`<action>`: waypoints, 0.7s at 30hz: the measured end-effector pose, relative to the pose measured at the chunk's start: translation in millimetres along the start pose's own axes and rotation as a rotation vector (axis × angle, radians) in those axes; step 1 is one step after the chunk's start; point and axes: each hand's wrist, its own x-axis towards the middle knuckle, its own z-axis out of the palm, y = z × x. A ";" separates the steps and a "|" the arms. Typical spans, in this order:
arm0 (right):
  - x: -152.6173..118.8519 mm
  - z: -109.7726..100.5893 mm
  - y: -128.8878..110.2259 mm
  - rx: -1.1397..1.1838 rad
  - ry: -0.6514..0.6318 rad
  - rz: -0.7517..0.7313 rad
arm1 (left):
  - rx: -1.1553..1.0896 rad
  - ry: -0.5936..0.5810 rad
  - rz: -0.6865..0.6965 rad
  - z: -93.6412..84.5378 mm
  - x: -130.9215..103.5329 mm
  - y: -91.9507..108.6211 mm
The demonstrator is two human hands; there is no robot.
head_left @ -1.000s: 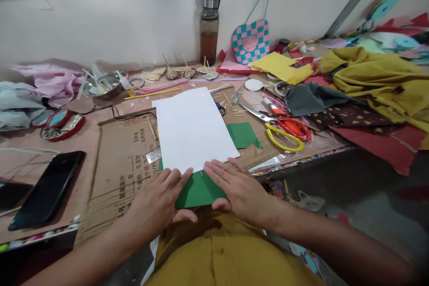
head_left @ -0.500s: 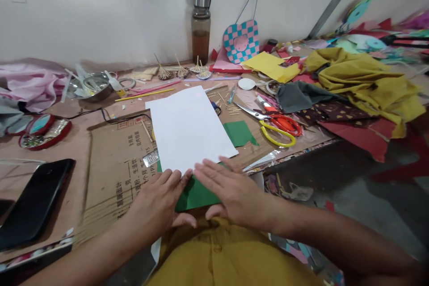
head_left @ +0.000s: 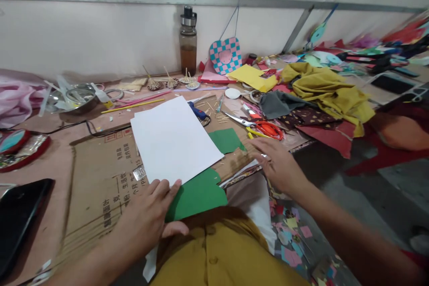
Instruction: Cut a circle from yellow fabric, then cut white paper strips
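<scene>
A white sheet of paper [head_left: 174, 136] lies over a rounded piece of green paper [head_left: 197, 194], whose near part shows below it. My left hand [head_left: 150, 208] presses on the near edge of the white sheet, fingers laid on it and thumb stretched out apart over the green paper. Over the table's front edge, my right hand [head_left: 278, 165] is off the papers, fingers apart. Just beyond its fingertips is a pair of scissors [head_left: 246, 122] with red and yellow handles, the yellow loop partly hidden by the hand. A smaller green paper scrap [head_left: 228, 140] lies between.
Under the papers is a flattened cardboard piece [head_left: 90, 178]. A black phone [head_left: 25, 223] lies at the left. Toothpicks, a bottle [head_left: 188, 47], a metal bowl [head_left: 75, 98] and a checkered heart-shaped bag [head_left: 226, 56] stand farther back. Mustard cloth [head_left: 321, 85] is heaped at the right.
My right hand has lifted off the papers and moved right to beside the scissors. My left hand stays on the white sheet. The view has turned rightward, showing more of the green paper.
</scene>
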 end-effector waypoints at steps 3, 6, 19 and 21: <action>11.2 -5.4 35.1 -0.118 -0.009 0.129 | 0.011 -0.003 -0.032 -5.1 7.7 -3.8; 29.3 -1.8 45.9 -0.257 -0.190 0.174 | -0.007 -0.074 -0.056 -19.4 20.8 -0.7; 65.7 2.8 34.4 -0.502 -0.401 0.331 | -0.038 -0.214 -0.129 -26.4 89.2 25.5; 60.6 -5.0 40.7 -0.433 -0.342 0.355 | -0.045 -0.202 -0.129 -23.8 86.6 21.7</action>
